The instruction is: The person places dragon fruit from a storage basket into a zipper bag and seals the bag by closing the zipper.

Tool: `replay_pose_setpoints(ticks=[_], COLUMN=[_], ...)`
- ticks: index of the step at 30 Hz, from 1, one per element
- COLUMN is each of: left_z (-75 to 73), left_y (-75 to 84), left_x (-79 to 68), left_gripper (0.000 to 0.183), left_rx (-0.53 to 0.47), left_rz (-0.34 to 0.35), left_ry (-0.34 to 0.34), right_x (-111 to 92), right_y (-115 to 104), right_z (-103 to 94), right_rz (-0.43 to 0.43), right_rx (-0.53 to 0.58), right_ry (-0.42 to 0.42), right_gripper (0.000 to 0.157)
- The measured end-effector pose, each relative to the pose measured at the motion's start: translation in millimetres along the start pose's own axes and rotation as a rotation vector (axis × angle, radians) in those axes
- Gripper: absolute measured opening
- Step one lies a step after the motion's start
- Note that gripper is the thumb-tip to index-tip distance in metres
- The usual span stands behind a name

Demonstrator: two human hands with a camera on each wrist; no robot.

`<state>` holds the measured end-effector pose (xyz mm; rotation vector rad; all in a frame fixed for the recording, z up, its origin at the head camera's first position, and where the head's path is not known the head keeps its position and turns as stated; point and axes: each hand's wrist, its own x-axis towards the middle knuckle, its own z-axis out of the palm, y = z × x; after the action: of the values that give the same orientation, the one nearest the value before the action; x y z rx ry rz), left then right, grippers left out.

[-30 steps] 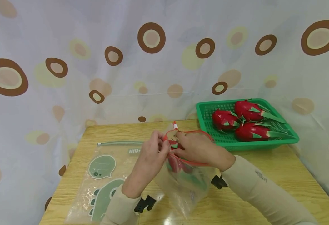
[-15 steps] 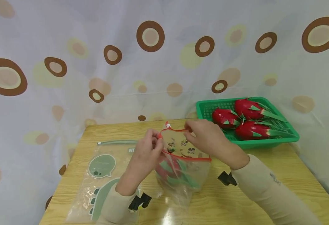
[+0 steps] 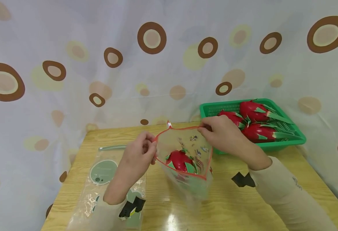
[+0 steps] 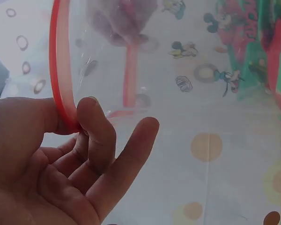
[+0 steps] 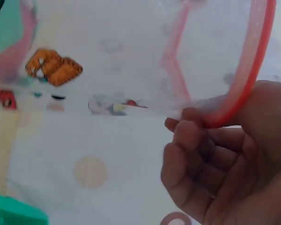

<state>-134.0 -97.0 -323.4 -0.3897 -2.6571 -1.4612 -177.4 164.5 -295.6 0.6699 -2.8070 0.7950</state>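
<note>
A clear zip bag (image 3: 169, 141) with a red rim and cartoon prints hangs between my two hands, its mouth spread wide. Inside it lies a red dragon fruit (image 3: 180, 160) with green scales. My left hand (image 3: 135, 160) pinches the rim on the left side; in the left wrist view thumb and index finger meet on the red strip (image 4: 61, 61). At the back right of the rim, my right hand (image 3: 222, 131) pinches the bag too, and the right wrist view shows its fingers curled at the red edge (image 5: 253, 70). A slider sits at the far corner.
Several steps right of the bag stands a green basket (image 3: 284, 146) holding 3 dragon fruits (image 3: 255, 110). Another clear zip bag (image 3: 103, 171) with a green dinosaur print lies flat at left, partly under my left forearm. A patterned curtain (image 3: 169, 64) backs the wooden table (image 3: 229, 205).
My right hand has come out of the bag and moved up and right to its rim. The mouth has opened wider. My left hand has shifted slightly left and down.
</note>
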Motion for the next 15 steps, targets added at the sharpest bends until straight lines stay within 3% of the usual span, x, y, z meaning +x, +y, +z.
replay_pose_setpoints(ticks=[6, 11, 15], left_z=[2.4, 4.7, 3.7], left_y=[1.1, -4.1, -8.5], left_x=[1.7, 5.7, 8.8], left_gripper=[0.006, 0.005, 0.007], left_rx=[0.149, 0.187, 0.201], left_rz=[0.102, 0.068, 0.065], left_ry=[0.013, 0.047, 0.137], right_x=[-4.9, -6.5, -7.4], right_y=[-11.1, -6.1, -2.2], right_z=[0.8, 5.7, 6.0], right_rz=[-0.050, -0.046, -0.064], right_rx=[0.091, 0.089, 0.105], right_ry=[0.067, 0.157, 0.226], right_gripper=[0.013, 0.017, 0.019])
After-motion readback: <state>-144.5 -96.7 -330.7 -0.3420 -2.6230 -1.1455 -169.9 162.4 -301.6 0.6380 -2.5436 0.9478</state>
